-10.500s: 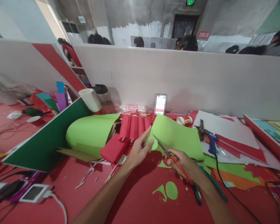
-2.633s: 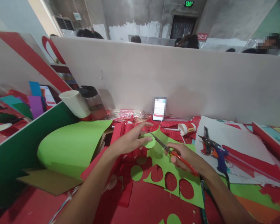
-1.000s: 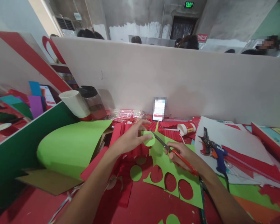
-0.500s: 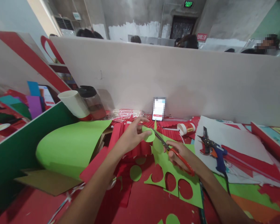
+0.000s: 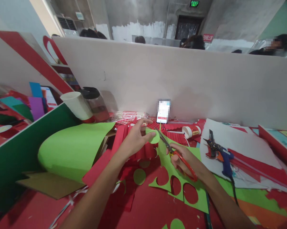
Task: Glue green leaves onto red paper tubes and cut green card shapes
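Between thumb and fingers, my left hand [image 5: 139,135] pinches a light-green paper circle [image 5: 154,138]. My right hand [image 5: 182,156] is wrapped round the red handles of a pair of scissors [image 5: 185,163]. The blades point up and left, their tips near the circle's right edge and slightly apart. Below them hangs a green paper sheet [image 5: 198,197] with several round holes cut through it. Whether the circle is still joined to this sheet I cannot tell. A loose green circle [image 5: 139,176] lies below my left hand, and another [image 5: 177,224] at the bottom edge.
Pleated red paper [image 5: 119,136] lies behind my left hand. A phone [image 5: 163,111] leans on the white partition [image 5: 133,76]. To the right, a blue glue gun [image 5: 226,159] rests on white sheets. A curled green sheet [image 5: 69,149], paper cup [image 5: 76,105] and jug [image 5: 95,105] are left.
The scissors and my right hand have shifted very slightly, with the blades a little lower beside the circle. My left hand keeps its pinch. The whole view has moved a touch.
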The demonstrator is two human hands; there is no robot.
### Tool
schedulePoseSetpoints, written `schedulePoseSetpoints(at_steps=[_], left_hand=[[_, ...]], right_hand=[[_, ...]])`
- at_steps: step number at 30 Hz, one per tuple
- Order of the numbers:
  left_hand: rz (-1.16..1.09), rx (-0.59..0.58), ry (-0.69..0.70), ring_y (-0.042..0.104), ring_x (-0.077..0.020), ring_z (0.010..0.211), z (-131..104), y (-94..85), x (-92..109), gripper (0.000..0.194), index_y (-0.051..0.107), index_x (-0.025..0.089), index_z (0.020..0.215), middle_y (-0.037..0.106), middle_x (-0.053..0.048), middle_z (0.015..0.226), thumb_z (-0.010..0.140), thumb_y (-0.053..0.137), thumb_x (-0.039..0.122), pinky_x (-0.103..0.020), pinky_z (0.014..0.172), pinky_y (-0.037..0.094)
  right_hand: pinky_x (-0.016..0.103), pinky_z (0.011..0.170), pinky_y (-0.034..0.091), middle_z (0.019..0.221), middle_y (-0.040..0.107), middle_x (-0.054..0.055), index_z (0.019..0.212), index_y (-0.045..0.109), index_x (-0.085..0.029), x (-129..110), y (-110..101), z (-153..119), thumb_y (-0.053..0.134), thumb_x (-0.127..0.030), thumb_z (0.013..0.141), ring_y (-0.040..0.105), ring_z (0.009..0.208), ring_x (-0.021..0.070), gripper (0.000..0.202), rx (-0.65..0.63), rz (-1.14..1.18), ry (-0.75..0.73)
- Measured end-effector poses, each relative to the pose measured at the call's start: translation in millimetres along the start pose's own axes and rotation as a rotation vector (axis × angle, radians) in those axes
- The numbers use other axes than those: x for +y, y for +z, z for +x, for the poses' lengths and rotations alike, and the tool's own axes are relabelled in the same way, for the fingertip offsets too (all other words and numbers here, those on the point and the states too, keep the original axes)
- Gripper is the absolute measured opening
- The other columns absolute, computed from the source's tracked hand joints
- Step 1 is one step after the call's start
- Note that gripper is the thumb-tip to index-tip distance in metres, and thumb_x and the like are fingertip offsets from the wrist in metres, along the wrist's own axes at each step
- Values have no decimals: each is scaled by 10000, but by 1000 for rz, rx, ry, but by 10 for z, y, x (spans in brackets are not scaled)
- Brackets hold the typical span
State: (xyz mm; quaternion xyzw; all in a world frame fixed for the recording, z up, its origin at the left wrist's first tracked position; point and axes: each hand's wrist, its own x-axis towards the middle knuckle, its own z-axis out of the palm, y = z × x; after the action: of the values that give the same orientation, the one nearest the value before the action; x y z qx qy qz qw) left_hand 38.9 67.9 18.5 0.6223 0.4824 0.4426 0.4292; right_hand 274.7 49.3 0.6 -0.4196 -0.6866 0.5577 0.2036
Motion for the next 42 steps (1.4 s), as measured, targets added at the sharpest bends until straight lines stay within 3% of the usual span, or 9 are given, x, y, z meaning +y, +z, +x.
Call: schedulePoseSetpoints(at_steps=[4,14,26,42], left_hand=[[4,-5,12,517,-129,638,2,1,7,381,504,233,1220,485,60,700,887,664,326,-263,614,408],[7,-12,20,563,-158,678,11,2,-34,420,495,240,1232,549,43,714,881,688,364,-289,631,420],[13,-21,12,558,-160,674,13,-3,-43,411,510,245,1226,570,33,723,881,690,379,-285,617,402],[9,-28,7,515,-141,636,10,-9,-18,419,506,238,1219,525,48,698,868,699,359,-270,596,379]], right_hand=[[183,414,302,618,498,-50,1003,530,-206,18,-4,2,557,-601,930,366,457,80,403,21,-70,-32],[221,488,322,641,484,-46,995,537,-207,1,-36,-10,558,-653,919,409,517,107,453,42,-196,-89],[221,467,217,606,336,-82,933,534,-201,0,-54,-6,617,-619,900,270,521,92,428,73,-243,-90],[221,447,199,582,324,-86,905,510,-211,31,-54,13,578,-644,914,251,502,90,438,28,-154,-68]])
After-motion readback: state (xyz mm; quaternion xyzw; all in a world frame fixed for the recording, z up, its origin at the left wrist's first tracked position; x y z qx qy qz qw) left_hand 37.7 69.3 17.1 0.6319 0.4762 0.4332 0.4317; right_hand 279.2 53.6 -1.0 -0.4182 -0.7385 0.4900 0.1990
